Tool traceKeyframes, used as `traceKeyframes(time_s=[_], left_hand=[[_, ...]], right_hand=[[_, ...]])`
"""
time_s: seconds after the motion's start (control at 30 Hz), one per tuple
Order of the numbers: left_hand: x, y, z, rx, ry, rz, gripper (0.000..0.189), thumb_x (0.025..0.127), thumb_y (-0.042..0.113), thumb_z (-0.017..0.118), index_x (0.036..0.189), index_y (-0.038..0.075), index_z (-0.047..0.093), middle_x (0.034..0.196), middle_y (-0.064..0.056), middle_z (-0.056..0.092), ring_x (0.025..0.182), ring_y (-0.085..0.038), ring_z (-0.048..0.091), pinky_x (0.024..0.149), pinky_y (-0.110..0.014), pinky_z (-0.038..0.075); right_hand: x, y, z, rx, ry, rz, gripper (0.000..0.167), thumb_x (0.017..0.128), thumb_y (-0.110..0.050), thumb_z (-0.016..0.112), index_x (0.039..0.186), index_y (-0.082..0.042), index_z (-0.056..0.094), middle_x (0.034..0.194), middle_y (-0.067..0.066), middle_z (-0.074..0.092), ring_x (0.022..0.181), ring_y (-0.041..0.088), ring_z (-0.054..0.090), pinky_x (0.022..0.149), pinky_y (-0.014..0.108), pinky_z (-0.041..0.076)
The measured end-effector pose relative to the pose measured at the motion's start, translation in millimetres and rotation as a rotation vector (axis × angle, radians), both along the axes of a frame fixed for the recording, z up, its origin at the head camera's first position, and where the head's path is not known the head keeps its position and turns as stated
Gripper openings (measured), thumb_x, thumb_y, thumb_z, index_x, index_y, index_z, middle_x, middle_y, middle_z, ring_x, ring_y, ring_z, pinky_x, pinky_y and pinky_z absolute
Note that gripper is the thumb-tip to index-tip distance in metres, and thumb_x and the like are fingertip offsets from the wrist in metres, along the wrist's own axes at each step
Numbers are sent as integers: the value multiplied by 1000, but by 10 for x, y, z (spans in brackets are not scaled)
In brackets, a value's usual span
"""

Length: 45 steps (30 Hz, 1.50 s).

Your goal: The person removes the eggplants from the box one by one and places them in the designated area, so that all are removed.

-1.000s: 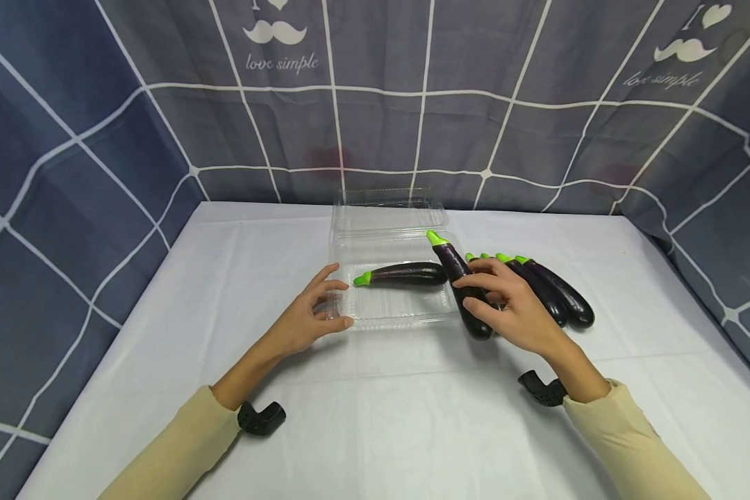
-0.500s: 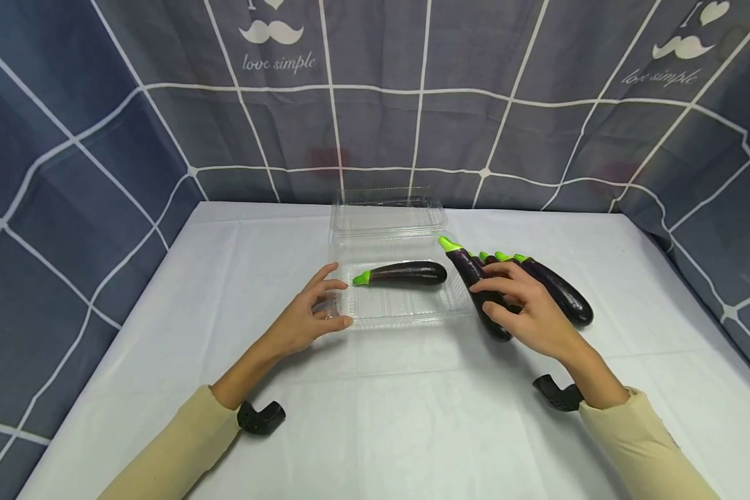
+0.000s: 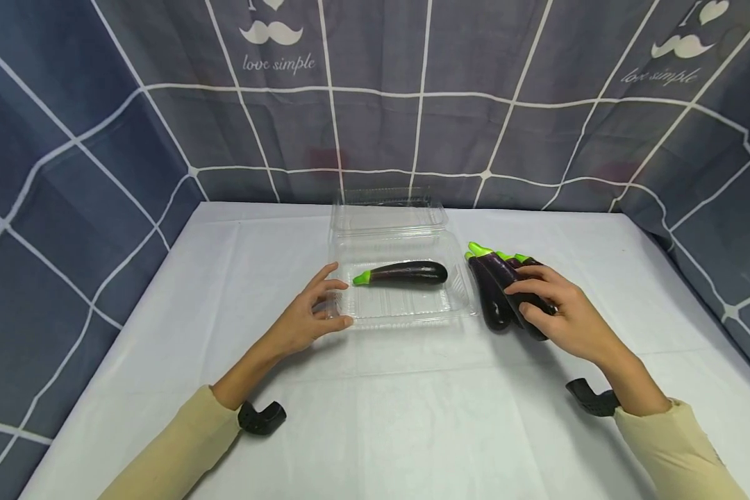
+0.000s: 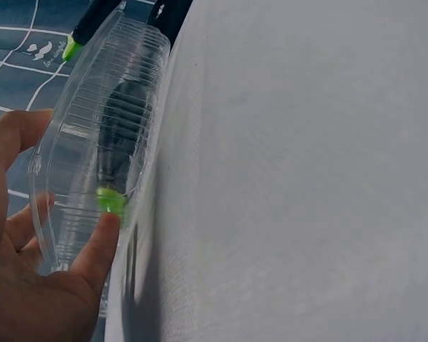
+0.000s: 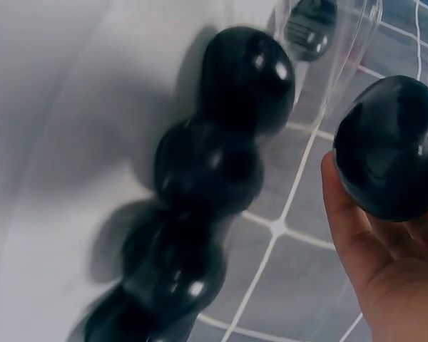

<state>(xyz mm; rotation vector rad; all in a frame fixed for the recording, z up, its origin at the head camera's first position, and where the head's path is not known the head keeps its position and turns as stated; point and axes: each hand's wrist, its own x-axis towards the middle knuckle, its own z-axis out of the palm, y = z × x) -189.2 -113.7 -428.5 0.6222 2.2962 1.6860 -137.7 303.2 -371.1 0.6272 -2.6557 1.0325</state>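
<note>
My right hand [image 3: 559, 309] grips a dark purple eggplant [image 3: 498, 271] with a bright green stem end, over several more eggplants. In the right wrist view the held eggplant [image 5: 389, 149] sits in the fingers, apart from the row of eggplants [image 5: 248, 82] on the white cloth. My left hand [image 3: 303, 316] rests at the left end of an open clear plastic container [image 3: 400, 314], fingers spread, thumb near its front corner. One eggplant [image 3: 409, 273] lies crosswise inside, stem to the left. The left wrist view shows the thumb [image 4: 100, 249] against the container's side.
The container's hinged lid [image 3: 387, 215] stands open behind its base. A white cloth [image 3: 375, 417] covers the table. Dark grid-patterned curtains [image 3: 375, 125] rise at the back and both sides. A black wrist mount [image 3: 592, 398] sticks out under the right wrist.
My right hand has moved right with the eggplant, from beside the container's edge to over the other eggplants. My left hand and the eggplant in the container have stayed put.
</note>
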Motion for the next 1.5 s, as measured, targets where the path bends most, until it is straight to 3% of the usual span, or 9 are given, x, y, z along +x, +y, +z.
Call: traceKeyframes(time_s=[0.27,0.6,0.83,1.07,1.5], left_hand=[[8,1,6,-12,-7,11,57,87,20,77,135,1,51,165,2,10,139,-35,32,108,-57,36],[-8,-3,-12,-19,-2,1,58,89,21,76,137,2,50,165,3,8,140,-36,30,108,-58,36],[-1,11,-16,-10,-6,-3,59,89,22,75,138,2,49,165,3,7,140,-36,31,108,-59,35],[12,8,-21,-8,-3,-2,58,89,21,75,138,2,49,165,3,7,140,-36,30,108,-58,36],[25,1,-9,-10,6,4,58,88,20,75,137,1,50,165,1,8,140,-38,30,108,-59,34]], right_hand=[[63,202,-13,10,-55,-74,36,86,8,62,112,-14,73,133,7,55,123,26,47,86,10,33],[64,387,-41,37,-40,-106,34,87,7,62,112,-11,73,131,10,56,116,-1,45,82,10,34],[14,553,21,125,-66,-147,30,89,3,60,113,-11,72,134,15,54,117,39,49,78,17,33],[-49,736,67,146,-76,-179,30,90,2,59,114,-10,71,134,19,53,117,40,47,71,22,32],[-142,923,-5,159,-104,-223,29,92,-1,58,117,-5,71,136,25,52,119,43,46,72,17,34]])
